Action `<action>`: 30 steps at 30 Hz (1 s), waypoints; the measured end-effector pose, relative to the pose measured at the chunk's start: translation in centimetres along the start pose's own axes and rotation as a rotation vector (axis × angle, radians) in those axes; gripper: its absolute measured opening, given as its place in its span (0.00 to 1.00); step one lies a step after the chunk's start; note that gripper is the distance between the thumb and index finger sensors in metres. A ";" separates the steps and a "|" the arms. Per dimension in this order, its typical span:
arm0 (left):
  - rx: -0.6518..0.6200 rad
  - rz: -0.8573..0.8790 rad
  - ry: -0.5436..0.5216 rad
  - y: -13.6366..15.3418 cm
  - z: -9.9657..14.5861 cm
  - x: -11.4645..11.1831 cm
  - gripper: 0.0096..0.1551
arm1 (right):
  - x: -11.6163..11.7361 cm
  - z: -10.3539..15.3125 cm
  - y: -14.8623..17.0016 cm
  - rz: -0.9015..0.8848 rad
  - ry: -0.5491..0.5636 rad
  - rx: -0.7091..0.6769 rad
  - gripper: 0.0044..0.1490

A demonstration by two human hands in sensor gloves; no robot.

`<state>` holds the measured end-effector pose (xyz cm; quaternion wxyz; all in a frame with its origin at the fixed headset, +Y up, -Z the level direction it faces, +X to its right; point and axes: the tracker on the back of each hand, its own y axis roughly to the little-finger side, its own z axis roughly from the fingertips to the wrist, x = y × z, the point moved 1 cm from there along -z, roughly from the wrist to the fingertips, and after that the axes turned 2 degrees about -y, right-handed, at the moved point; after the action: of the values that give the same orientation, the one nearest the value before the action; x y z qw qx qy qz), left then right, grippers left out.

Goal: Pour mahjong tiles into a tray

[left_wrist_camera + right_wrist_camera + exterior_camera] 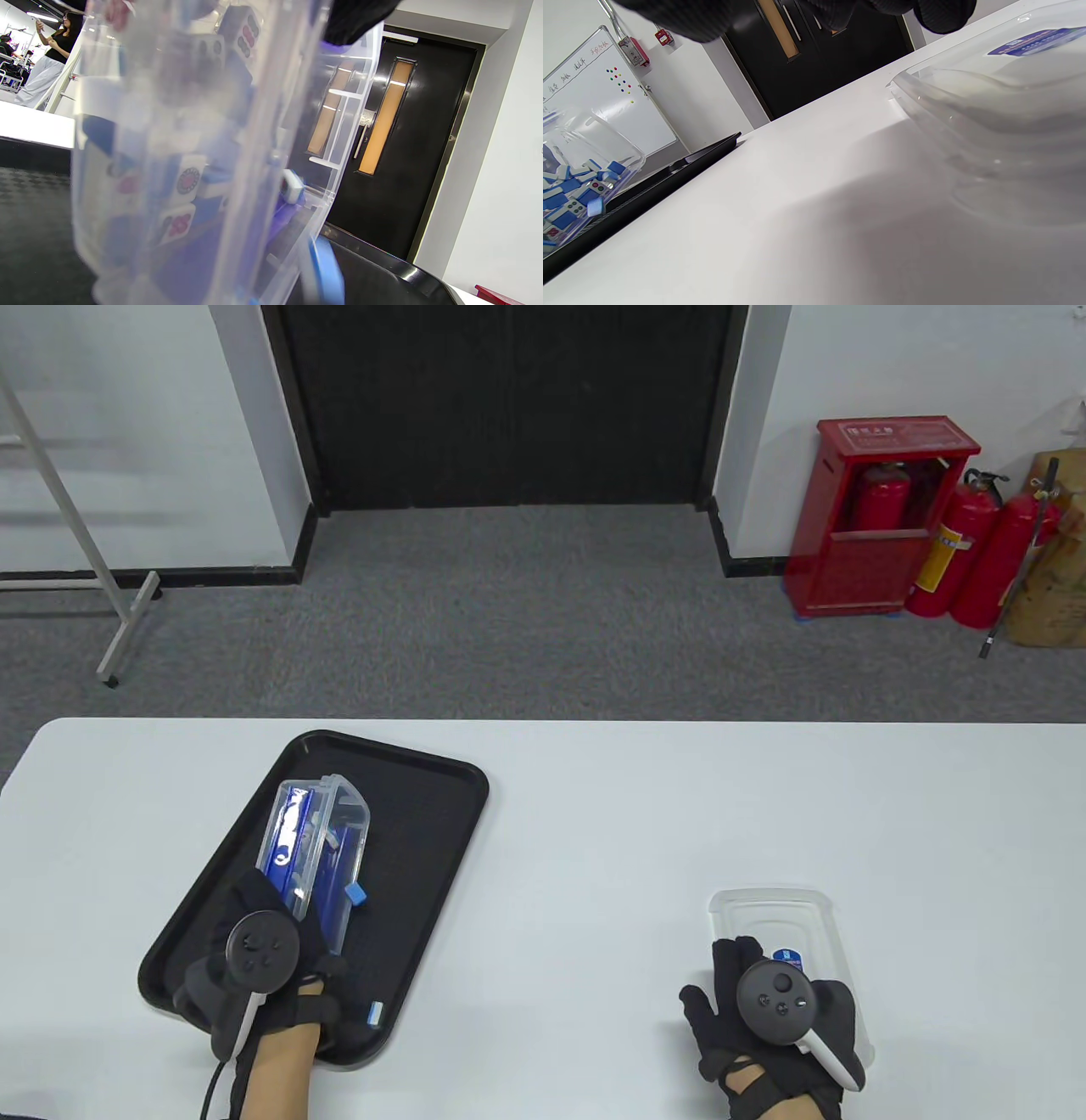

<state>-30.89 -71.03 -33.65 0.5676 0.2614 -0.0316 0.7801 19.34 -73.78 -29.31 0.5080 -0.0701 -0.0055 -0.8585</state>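
A black tray lies on the white table at the left. My left hand grips a clear plastic box of blue mahjong tiles and holds it tipped on its side over the tray. One blue tile is at the box's edge and another tile lies in the tray's near corner. The left wrist view shows the box close up with tiles inside. My right hand rests on the clear lid at the right, fingers spread. The lid fills the right wrist view's right side.
The table's far edge runs across the middle of the table view. Beyond it are grey carpet, a black door and red fire extinguishers. The tray and box show at the left of the right wrist view.
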 end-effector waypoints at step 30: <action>-0.104 -0.184 -0.029 -1.0 0.1 0.3 0.45 | 0.0 0.0 0.2 -0.003 -0.003 0.002 0.50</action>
<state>-29.98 -70.41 -33.68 0.6490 0.2449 -0.0561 0.7181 19.49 -73.92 -29.36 0.5069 -0.0708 -0.0072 -0.8591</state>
